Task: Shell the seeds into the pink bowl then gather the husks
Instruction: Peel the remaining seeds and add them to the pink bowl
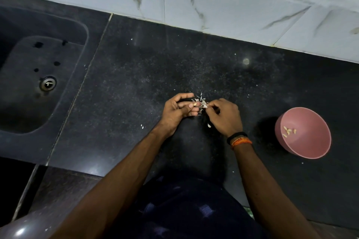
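So on the far left of the frame there's a dark moulded stone-look sink (38, 75) with a shiny metal drain, out of the way and not part of the job as far as I can tell. Moving toward the middle, the speckled black granite countertop (147, 68) is a handy backdrop because every pale fleck shows up on it. The left hand (175, 109) sits just below centre, fingers curled, pinching a small cream seed (194, 104) at the fingertips, probably so it stays put while it gets split. Right against it is a little heap of thin, papery whitish husks (201, 101), flaky and pointed, dropped right where the work happens, which should make gathering them easier later. The right hand (225, 116), with a black band and orange thread at the wrist, has its fingertips curled in on that same seed and husk bit, looks like it's peeling. Further right, well apart from the hands, sits the smooth matte pink round bowl (318, 141), with only a few shelled kernels (288, 131) inside, so I'd guess it's early days.
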The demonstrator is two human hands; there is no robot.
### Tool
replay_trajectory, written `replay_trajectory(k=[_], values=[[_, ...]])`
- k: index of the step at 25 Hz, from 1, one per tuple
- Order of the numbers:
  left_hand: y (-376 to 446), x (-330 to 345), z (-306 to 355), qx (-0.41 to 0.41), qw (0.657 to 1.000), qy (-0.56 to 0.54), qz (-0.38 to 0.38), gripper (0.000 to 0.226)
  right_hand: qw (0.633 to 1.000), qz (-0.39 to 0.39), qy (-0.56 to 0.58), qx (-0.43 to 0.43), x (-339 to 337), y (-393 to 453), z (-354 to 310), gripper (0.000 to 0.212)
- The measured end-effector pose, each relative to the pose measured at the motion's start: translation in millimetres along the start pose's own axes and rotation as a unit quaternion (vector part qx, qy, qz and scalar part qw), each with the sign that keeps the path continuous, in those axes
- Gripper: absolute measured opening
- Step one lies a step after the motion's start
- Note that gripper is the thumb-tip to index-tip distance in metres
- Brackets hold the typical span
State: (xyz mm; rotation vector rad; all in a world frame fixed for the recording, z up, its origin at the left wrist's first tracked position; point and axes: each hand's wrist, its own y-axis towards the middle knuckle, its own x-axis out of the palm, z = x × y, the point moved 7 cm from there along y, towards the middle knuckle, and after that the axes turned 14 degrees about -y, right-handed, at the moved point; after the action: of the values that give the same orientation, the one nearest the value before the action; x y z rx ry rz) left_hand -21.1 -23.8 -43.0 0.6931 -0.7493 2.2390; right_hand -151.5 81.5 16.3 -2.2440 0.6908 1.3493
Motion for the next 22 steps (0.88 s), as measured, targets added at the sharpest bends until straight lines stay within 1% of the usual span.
replay_trajectory(k=[2, 4, 5, 7, 10, 13, 15, 18, 22], values=[[0, -1, 0, -0.004, 1.0, -0.008, 0.008, 0.034, 1.0, -0.01, -0.024, 0.0, -1, 2, -1, 0.023], [0, -1, 0, -0.009, 1.0, -0.012, 0.013, 0.033, 0.999, -0.001, -0.042, 0.0, -1, 3, 1, 0.027], [0, -1, 0, -0.011, 1.0, -0.012, 0.014, 0.032, 0.999, 0.006, -0.052, -0.005, -2, 3, 1, 0.026], [0, -2, 0, -0.013, 1.0, -0.015, 0.012, 0.032, 0.998, 0.014, -0.052, -0.013, -3, 3, 2, 0.017], [-1, -2, 1, -0.013, 1.0, -0.023, 0.013, 0.033, 0.998, 0.024, -0.058, 0.005, -7, 3, 4, 0.006], [-2, 0, 1, -0.016, 0.999, -0.032, 0.012, 0.031, 0.998, 0.009, -0.062, 0.015, -5, 2, 2, 0.007], [-4, 4, 1, -0.02, 0.999, -0.032, -0.003, 0.027, 0.999, -0.01, -0.044, 0.014, -1, 0, -3, 0.008], [-4, 6, 1, -0.024, 0.999, -0.033, -0.013, 0.024, 1.0, -0.029, -0.003, 0.004, 5, -2, -10, 0.016], [-2, 3, 1, -0.02, 0.999, -0.038, 0.01, 0.025, 0.999, -0.045, 0.015, 0.022, 8, -1, -8, 0.027]])
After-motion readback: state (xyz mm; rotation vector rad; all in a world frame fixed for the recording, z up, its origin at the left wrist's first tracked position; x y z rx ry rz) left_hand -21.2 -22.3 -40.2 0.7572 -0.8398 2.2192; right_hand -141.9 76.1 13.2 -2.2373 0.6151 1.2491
